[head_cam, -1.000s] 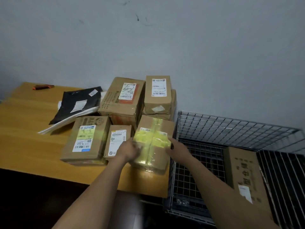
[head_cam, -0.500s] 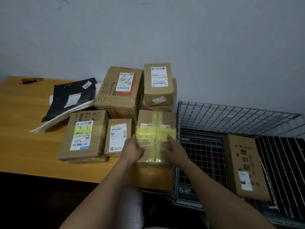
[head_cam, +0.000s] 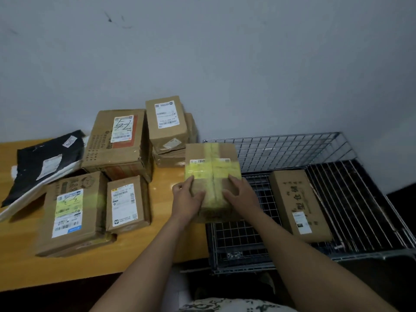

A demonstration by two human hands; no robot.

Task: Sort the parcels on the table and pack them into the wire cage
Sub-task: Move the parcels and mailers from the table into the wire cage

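I hold a cardboard parcel crossed with yellow tape (head_cam: 211, 167) in both hands, lifted off the wooden table (head_cam: 20, 266) and hanging over the table's right edge and the left rim of the wire cage (head_cam: 281, 149). My left hand (head_cam: 186, 200) grips its near left side, my right hand (head_cam: 242, 194) its near right side. One long brown box (head_cam: 297, 199) lies inside the cage. Several labelled parcels remain on the table: a large box (head_cam: 117, 145), a stacked pair (head_cam: 167, 122), a flat box (head_cam: 72, 210) and a small box (head_cam: 127, 203).
A black mailer bag (head_cam: 45, 158) lies over a white one at the table's left. The grey wall stands close behind the table and cage. The cage sits lower than the tabletop, to its right, with its mesh sides up.
Both hands have lifted the yellow-taped parcel from the table's right front corner and carried it right, toward the cage. The camera view has shifted too.
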